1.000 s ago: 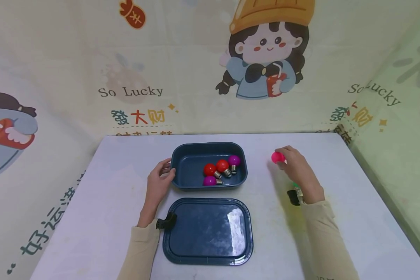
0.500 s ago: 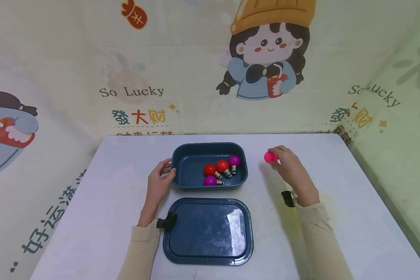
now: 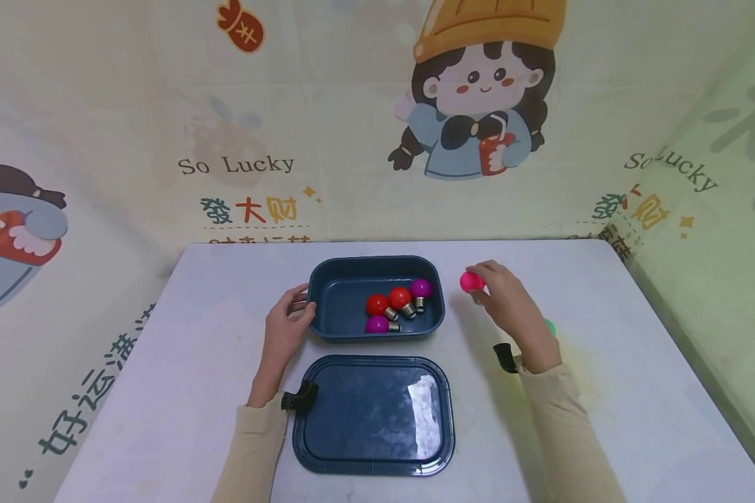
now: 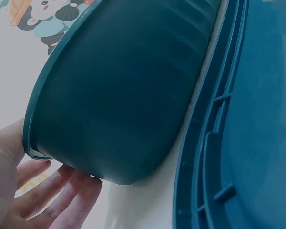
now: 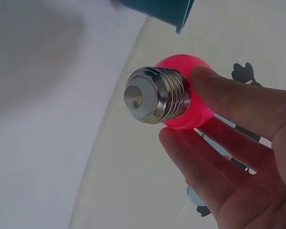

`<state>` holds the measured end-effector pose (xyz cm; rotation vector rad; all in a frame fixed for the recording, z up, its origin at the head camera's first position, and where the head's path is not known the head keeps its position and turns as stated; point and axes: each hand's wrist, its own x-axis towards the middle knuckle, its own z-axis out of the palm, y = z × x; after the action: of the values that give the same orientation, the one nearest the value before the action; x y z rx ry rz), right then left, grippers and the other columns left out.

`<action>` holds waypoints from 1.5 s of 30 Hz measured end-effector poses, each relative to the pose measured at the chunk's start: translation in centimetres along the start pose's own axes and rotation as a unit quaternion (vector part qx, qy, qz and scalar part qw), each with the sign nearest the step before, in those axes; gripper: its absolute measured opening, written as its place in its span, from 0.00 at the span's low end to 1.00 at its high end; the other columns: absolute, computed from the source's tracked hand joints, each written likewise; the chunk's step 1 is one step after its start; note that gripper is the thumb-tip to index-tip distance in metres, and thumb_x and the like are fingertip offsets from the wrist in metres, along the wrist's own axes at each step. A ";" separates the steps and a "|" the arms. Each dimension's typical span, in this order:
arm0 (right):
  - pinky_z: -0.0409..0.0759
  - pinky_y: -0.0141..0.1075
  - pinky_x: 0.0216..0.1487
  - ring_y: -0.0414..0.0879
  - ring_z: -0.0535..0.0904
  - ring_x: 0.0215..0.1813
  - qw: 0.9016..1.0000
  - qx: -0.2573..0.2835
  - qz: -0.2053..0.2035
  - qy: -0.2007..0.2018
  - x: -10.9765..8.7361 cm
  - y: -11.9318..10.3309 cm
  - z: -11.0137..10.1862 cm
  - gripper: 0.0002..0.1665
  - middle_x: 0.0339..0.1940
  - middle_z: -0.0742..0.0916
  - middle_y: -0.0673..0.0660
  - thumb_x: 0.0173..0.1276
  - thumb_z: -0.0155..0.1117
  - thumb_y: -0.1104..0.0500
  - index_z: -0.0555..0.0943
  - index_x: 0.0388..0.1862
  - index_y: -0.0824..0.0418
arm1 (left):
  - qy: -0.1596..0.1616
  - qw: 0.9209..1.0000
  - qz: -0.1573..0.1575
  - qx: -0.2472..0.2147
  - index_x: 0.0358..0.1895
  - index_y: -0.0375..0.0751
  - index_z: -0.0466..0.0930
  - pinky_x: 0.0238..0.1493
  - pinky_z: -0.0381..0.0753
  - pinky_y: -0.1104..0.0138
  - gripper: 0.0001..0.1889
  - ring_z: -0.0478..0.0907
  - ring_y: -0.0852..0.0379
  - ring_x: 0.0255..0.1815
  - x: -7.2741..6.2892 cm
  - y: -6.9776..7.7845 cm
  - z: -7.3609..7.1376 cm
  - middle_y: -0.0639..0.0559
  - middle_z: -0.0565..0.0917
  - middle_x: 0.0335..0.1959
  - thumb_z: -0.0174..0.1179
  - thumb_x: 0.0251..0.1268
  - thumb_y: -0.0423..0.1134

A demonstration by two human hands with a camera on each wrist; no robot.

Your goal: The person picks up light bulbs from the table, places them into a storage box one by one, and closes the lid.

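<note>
My right hand (image 3: 508,297) pinches a pink light bulb (image 3: 471,282) between thumb and fingers, to the right of a dark blue box (image 3: 330,335). In the right wrist view the bulb's metal screw base (image 5: 157,95) points away from the palm. My left hand (image 3: 286,325) grips the left end of the box, thumb at the rim and fingers against the outer wall (image 4: 100,105). Inside the box lie two red bulbs (image 3: 377,304) and two purple bulbs (image 3: 421,288), grouped toward the right side.
A dark blue lid (image 3: 371,419) lies flat on the white table (image 3: 182,377), in front of the box. Part of a green object (image 3: 550,326) shows behind my right wrist. A printed cloth (image 3: 340,140) hangs behind the table.
My right hand has moved left with the pink bulb, closer to the box. The green object shows more beside the wrist. My left hand and the box have stayed in place.
</note>
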<state>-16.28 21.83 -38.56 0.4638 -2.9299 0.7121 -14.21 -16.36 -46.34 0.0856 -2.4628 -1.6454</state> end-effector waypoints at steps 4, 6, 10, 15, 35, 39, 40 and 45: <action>0.81 0.55 0.57 0.62 0.76 0.58 1.000 -0.001 0.001 0.000 0.1 -0.6 0.2 0.28 0.55 0.81 0.67 0.60 0.71 0.71 0.77 0.60 0.71 | -0.001 1.000 0.002 -0.001 0.66 0.43 0.75 0.58 0.80 0.50 0.22 0.80 0.45 0.56 0.0 0.0 0.0 0.39 0.81 0.56 0.60 0.70 0.37; 0.81 0.54 0.57 0.62 0.76 0.58 1.000 -0.001 0.002 0.000 0.1 -0.9 0.3 0.28 0.56 0.81 0.66 0.59 0.71 0.71 0.77 0.60 0.70 | -0.003 1.000 0.002 -0.001 0.67 0.42 0.74 0.58 0.80 0.49 0.23 0.80 0.45 0.57 0.0 0.0 -0.1 0.39 0.81 0.56 0.60 0.70 0.38; 0.82 0.53 0.56 0.62 0.76 0.58 1.000 -0.008 -0.007 0.004 0.4 -1.5 0.5 0.28 0.55 0.81 0.66 0.58 0.72 0.71 0.78 0.59 0.70 | -0.002 1.000 0.004 -0.002 0.66 0.42 0.74 0.58 0.80 0.48 0.23 0.80 0.44 0.56 0.0 0.0 0.0 0.38 0.81 0.56 0.60 0.70 0.37; 0.82 0.52 0.55 0.61 0.77 0.59 1.000 -0.011 -0.010 -0.001 0.7 -2.3 0.7 0.29 0.56 0.81 0.66 0.58 0.73 0.71 0.78 0.60 0.69 | 0.005 1.000 0.007 0.005 0.65 0.42 0.75 0.56 0.81 0.49 0.22 0.81 0.45 0.55 0.0 0.0 0.1 0.40 0.82 0.55 0.61 0.69 0.37; 0.80 0.50 0.60 0.59 0.76 0.61 1.000 -0.004 -0.022 -0.013 1.4 -4.9 1.5 0.28 0.58 0.81 0.65 0.62 0.72 0.66 0.77 0.62 0.68 | 0.006 1.000 0.007 0.003 0.65 0.43 0.75 0.56 0.81 0.52 0.22 0.81 0.47 0.55 -0.1 0.3 0.1 0.40 0.82 0.55 0.60 0.69 0.37; 0.79 0.50 0.61 0.59 0.77 0.61 0.999 -0.001 -0.032 -0.005 1.4 -5.2 1.7 0.29 0.57 0.81 0.65 0.61 0.72 0.66 0.78 0.62 0.68 | 0.007 1.000 0.006 0.005 0.66 0.42 0.75 0.56 0.82 0.52 0.22 0.81 0.46 0.55 -0.2 0.4 0.1 0.39 0.81 0.55 0.60 0.69 0.37; 0.79 0.50 0.61 0.59 0.77 0.61 0.999 0.000 -0.035 -0.004 1.4 -5.3 1.8 0.29 0.57 0.82 0.65 0.61 0.72 0.66 0.78 0.62 0.68 | 0.007 1.000 0.006 0.006 0.66 0.42 0.75 0.56 0.82 0.52 0.22 0.81 0.46 0.55 -0.2 0.4 0.1 0.39 0.81 0.55 0.60 0.69 0.37; 0.80 0.49 0.60 0.58 0.77 0.61 0.999 0.002 -0.038 -0.008 1.5 -5.7 2.2 0.29 0.58 0.81 0.64 0.62 0.72 0.66 0.77 0.62 0.67 | 0.008 1.000 0.005 0.003 0.66 0.42 0.75 0.56 0.81 0.51 0.22 0.80 0.45 0.55 -0.2 0.2 0.1 0.39 0.81 0.55 0.60 0.69 0.37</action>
<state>-15.96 15.60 -37.84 0.5812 -2.9088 0.7088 -14.03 -16.12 -46.21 0.0862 -2.4534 -1.6273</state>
